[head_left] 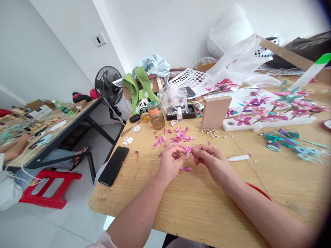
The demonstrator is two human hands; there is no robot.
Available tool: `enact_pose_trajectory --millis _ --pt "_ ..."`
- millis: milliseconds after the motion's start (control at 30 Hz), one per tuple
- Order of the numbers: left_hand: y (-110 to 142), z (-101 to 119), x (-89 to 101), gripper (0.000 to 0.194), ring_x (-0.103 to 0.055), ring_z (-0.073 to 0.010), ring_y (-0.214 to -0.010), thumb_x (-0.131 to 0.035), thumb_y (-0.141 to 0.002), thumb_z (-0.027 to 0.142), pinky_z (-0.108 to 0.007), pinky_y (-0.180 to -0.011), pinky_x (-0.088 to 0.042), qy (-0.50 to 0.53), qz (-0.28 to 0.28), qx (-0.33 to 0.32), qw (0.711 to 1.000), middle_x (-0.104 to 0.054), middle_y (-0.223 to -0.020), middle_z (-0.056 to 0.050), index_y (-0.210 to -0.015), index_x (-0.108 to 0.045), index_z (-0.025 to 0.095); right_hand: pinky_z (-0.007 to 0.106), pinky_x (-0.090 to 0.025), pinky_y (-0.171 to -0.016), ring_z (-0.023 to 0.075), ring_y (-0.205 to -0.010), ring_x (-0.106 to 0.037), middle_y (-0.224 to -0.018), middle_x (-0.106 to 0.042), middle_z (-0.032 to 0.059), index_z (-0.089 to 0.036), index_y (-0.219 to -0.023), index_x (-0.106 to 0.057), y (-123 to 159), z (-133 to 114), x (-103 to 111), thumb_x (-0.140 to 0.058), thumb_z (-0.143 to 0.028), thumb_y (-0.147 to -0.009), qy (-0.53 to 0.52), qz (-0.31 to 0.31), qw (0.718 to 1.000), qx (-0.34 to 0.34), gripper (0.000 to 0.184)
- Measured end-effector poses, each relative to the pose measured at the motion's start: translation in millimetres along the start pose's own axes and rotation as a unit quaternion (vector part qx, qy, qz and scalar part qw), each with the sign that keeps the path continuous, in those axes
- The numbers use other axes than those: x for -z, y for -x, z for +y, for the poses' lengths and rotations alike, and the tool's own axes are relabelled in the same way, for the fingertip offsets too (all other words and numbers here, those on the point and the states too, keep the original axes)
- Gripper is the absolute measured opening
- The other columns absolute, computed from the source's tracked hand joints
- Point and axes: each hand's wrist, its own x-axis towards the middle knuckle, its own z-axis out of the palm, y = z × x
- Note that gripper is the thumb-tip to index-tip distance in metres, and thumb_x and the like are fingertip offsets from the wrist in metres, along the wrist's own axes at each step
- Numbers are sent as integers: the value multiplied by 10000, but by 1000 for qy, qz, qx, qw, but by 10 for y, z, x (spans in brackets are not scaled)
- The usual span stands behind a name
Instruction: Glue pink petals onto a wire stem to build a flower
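Observation:
Over the middle of the wooden table [207, 199], my left hand [172, 158] pinches a small pink-purple flower [188, 150] with a pale bead at its lower side. My right hand [208, 156] meets it from the other side, its thumb and forefinger pressed together at the flower's edge. Whatever those right fingertips grip is too small to make out. Just beyond both hands lies a scatter of loose pink petals [178, 136]. A couple more petals [187, 168] rest below the left fingertips. Right of my right hand is a white pen-like tool [238, 157].
A black phone [113, 166] lies near the left edge. Behind the petals stand a jar of brown liquid [156, 119], a small spray bottle [179, 115] and a wooden block [216, 112]. Finished-looking flowers stand in a white foam strip [271, 123]. Another person's arm [17, 146] rests on the left table.

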Motion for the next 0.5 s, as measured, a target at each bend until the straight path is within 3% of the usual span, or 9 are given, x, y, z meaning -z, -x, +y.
enact_pose_trajectory --millis 500 --pt "19 15 -33 85 -533 -128 -733 -718 -670 196 -225 -563 -462 -37 -4 -10 999 -602 -867 -62 -673 -642 158 244 -382 -544 117 -560 -480 -618 -581 4 -169 -657 -620 -14 1 -26 -744 -338 -636 -46 -6 999 -6 210"
